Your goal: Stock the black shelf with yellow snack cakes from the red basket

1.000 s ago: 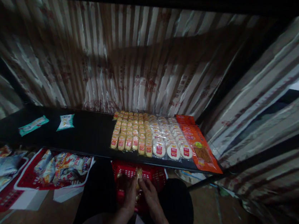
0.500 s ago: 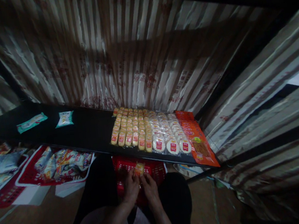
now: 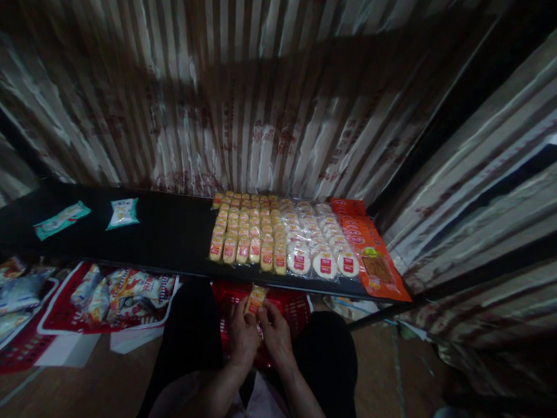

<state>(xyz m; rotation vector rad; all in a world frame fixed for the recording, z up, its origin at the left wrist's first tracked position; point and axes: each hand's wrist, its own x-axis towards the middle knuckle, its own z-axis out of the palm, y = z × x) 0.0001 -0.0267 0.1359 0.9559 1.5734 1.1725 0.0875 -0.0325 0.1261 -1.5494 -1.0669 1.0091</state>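
Between my hands is a small wrapped snack cake [image 3: 255, 300] in clear film with an orange-red label. My left hand [image 3: 243, 332] pinches its left side, and my right hand [image 3: 275, 330] grips the right side lower down. Both are above a red basket [image 3: 297, 309] between my knees. Just beyond, on a black shelf [image 3: 171, 238], lie rows of similar yellow wrapped cakes [image 3: 246, 233]. To their right come rows of round white wrapped cakes [image 3: 324, 264], then flat orange packets [image 3: 375, 258] at the shelf's right end.
Farther left on the shelf lie a long green packet [image 3: 62, 220] and a small green-white packet [image 3: 123, 213]. Below stand a red basket of snack bags [image 3: 122, 294] and another basket with bags [image 3: 12, 300]. Striped sheeting [image 3: 255, 91] hangs behind; a dark post stands right.
Both hands have lifted the wrapped cake slightly toward the shelf edge, and more of its label shows. The whole view has shifted a little.
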